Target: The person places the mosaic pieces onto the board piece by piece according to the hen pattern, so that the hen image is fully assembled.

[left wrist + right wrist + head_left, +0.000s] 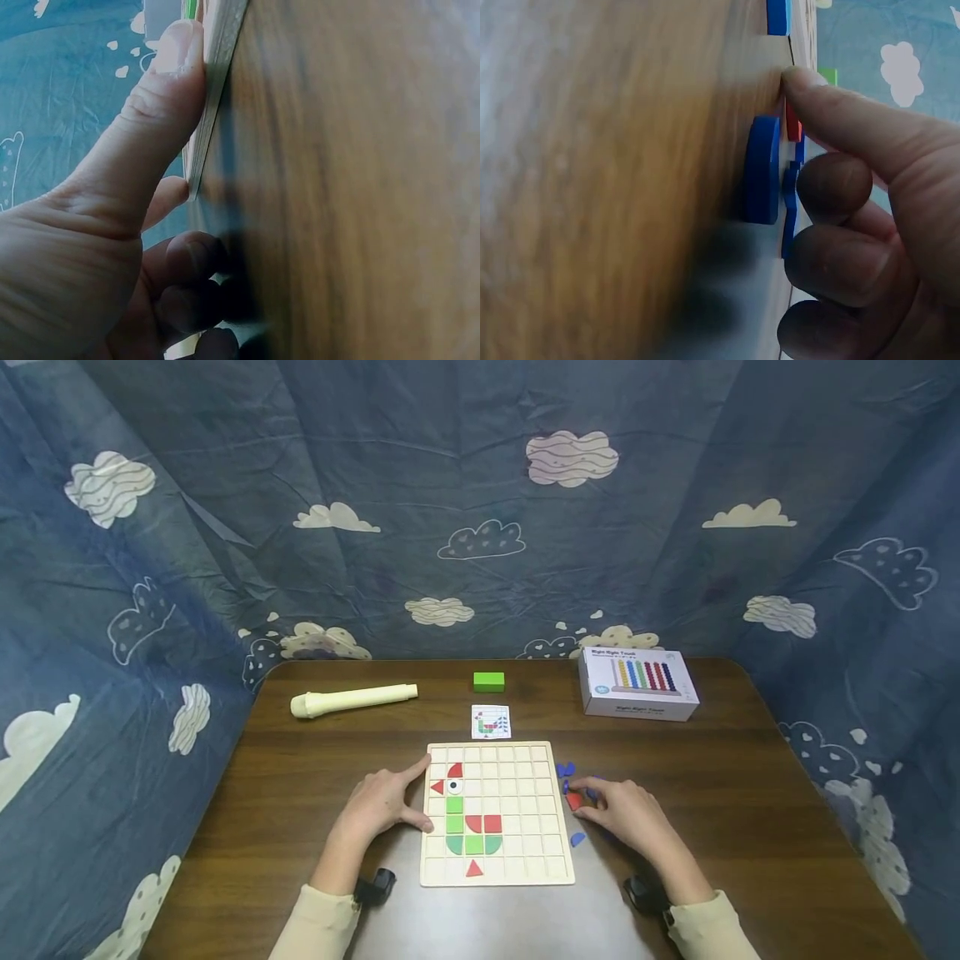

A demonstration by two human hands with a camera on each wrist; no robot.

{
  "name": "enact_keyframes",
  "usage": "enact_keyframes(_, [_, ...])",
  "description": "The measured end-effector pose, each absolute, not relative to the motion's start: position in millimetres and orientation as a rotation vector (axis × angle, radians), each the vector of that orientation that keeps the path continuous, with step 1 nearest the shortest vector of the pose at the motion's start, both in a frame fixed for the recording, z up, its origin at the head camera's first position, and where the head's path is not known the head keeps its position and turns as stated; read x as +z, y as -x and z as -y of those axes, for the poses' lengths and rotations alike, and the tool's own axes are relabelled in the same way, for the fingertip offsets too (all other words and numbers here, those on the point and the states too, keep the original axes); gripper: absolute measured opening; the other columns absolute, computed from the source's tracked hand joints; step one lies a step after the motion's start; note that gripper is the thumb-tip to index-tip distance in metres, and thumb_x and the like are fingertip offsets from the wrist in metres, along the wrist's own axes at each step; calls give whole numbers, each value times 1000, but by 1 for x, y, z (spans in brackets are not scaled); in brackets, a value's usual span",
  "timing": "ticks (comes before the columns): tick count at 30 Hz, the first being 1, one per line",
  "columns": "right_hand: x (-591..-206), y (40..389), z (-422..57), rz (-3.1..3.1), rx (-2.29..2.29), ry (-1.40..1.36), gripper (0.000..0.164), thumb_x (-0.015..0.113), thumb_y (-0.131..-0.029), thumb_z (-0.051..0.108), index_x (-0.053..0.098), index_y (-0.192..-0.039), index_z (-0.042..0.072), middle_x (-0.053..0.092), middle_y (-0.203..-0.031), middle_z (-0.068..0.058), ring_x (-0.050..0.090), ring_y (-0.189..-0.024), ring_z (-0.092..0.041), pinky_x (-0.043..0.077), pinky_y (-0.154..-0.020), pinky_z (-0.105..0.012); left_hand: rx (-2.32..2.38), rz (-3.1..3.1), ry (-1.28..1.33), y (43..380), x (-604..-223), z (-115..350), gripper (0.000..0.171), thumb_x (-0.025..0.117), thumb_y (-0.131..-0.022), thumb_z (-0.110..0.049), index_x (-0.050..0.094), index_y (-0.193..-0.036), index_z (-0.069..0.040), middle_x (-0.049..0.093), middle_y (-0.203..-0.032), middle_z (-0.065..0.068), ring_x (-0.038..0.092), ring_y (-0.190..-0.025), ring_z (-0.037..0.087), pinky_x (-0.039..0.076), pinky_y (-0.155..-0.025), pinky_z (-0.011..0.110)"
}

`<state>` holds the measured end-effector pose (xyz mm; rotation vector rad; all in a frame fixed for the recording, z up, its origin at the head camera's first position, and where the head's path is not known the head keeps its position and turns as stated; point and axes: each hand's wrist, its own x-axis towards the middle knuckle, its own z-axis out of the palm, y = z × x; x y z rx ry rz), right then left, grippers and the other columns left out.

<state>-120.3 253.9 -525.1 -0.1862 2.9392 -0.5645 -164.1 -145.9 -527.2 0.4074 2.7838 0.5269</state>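
Observation:
A square wooden grid board (525,860) lies at the table's middle, bearing red, green and dark green pieces and a round white eye piece (454,786) in a bird-like figure. My left hand (378,806) rests at its left edge, thumb and index finger spread and touching the rim; the thumb (154,105) lies along the board's side. Right of the board, my right hand (626,810) pinches a red piece (574,802) between thumb and index finger, low at the tabletop. Blue pieces lie around it, one a thick curved piece (762,171) near the fingers.
A small pattern card (491,722) lies behind the board, with a green block (489,682) beyond it. At the back left is a pale yellow stick (356,699); at the back right, a white box (637,685) picturing coloured beads. A blue cloud-print curtain surrounds the table.

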Motion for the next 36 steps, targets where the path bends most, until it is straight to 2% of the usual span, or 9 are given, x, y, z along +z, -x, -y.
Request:
enact_keyframes(6, [-529,122,-251,-2997,-574,240,22,85,-90,35,82,-109,25,50,-61,11,43,-57,-8,31,-54,-27,514,-2786,-381,165,-526,148,123,96,-57,-62,44,-163,-30,76,-122,21,55,-77,24,49,-74,41])
enact_keyframes(17, [-509,111,-216,-3029,-726,411,21,88,-85,40,80,-100,27,40,-56,16,32,-52,0,26,-52,-22,525,-2773,-354,162,-525,146,122,98,-57,-60,45,-163,-30,75,-125,22,55,-77,25,49,-74,41])
enact_keyframes(24, [-518,110,-186,-2967,-765,537,15,88,-86,37,78,-96,30,41,-56,20,34,-53,4,27,-53,-20,522,-2774,-356,164,-524,145,122,97,-56,-60,44,-163,-31,76,-123,21,55,-78,25,51,-77,43])
enact_keyframes(36, [-529,114,-163,-2893,-753,540,16,88,-86,34,75,-95,32,44,-59,19,36,-52,2,28,-52,-22,508,-2791,-383,165,-529,148,122,95,-56,-63,45,-163,-33,74,-127,24,59,-77,26,54,-77,46])
